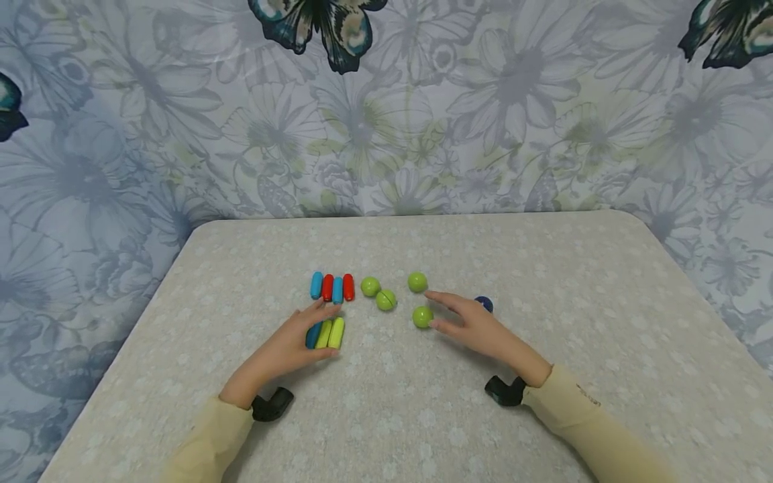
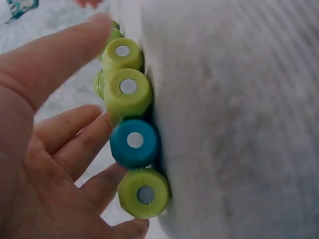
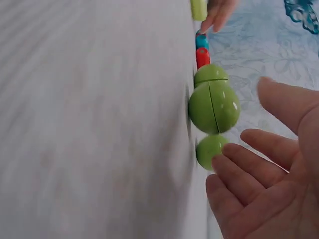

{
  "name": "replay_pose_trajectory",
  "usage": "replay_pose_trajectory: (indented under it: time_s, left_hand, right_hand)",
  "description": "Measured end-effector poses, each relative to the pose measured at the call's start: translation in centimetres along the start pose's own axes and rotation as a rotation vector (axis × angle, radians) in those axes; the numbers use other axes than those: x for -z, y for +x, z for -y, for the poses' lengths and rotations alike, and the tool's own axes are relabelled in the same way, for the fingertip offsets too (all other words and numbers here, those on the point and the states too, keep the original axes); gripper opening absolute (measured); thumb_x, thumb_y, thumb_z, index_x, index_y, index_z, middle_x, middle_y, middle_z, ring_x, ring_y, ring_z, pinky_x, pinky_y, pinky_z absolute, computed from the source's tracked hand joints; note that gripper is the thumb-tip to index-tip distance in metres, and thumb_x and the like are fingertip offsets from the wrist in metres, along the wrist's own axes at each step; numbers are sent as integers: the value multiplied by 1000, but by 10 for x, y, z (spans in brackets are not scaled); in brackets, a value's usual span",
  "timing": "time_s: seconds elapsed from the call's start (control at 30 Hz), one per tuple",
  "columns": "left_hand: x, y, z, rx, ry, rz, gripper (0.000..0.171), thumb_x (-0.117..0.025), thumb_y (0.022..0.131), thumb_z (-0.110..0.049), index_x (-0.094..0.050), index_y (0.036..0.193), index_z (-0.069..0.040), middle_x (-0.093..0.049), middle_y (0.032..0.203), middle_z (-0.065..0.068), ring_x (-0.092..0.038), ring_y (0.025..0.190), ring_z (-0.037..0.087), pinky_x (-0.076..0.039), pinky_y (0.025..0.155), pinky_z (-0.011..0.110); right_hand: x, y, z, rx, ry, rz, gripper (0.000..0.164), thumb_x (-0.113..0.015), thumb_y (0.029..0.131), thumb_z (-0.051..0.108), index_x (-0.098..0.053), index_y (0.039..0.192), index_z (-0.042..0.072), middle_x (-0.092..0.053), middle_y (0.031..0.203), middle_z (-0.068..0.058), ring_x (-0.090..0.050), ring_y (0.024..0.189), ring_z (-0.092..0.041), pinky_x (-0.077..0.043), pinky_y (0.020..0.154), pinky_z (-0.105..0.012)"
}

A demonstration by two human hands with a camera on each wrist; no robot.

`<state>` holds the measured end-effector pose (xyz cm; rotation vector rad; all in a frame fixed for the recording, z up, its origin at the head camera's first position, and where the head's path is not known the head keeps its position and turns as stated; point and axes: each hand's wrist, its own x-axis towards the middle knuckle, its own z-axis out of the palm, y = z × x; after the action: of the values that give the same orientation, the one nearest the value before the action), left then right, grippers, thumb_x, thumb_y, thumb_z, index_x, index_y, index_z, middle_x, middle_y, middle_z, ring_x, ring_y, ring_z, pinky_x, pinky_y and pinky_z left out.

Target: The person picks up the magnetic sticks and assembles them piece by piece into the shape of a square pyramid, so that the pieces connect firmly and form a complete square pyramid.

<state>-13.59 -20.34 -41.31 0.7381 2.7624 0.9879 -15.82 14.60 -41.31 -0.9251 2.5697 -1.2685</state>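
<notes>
My left hand is spread over a row of short rods, fingers on the far side and thumb on the near side. In that row are two yellow-green rods and a blue rod. The left wrist view shows another green rod beside the blue one, with white or grey dots on the ends. My right hand hovers with extended fingers beside two green balls, fingertips close to the nearer ball. Partly behind this hand sits a dark blue ball.
Beyond the left hand, red rods and light blue rods stand side by side in a row. Right of them lie two more green balls. All rest on a pale patterned tabletop, its far edge against a floral wall.
</notes>
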Motion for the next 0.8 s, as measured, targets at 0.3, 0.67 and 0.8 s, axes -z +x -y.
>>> replay_pose_trajectory:
  time_s: [0.3, 0.67, 0.8]
  left_hand:
    - [-5, 1, 7, 31, -28, 23, 62, -79, 77, -26, -55, 132, -8, -30, 143, 26, -26, 131, 43, -23, 100, 62]
    - [-5, 0, 10, 31, -20, -20, 60, -79, 77, -26, -57, 131, -10, -34, 143, 23, -30, 129, 42, -31, 96, 61]
    - [-4, 0, 8, 27, -17, -29, 60, -79, 77, -24, -57, 130, -8, -37, 141, 23, -30, 130, 40, -26, 99, 62]
  right_hand:
    - [-16, 7, -16, 0, 127, 26, 55, -72, 84, 20, -52, 134, 8, -50, 134, -5, -42, 125, -19, -34, 101, -32]
    - [-25, 9, -19, 10, 97, -62, 43, -71, 85, 16, -60, 126, 12, -57, 125, -1, -50, 117, -14, -41, 96, -30]
    - [-26, 10, -20, 21, 96, -62, 44, -71, 85, 16, -60, 127, 11, -57, 126, -2, -50, 117, -16, -40, 96, -30]
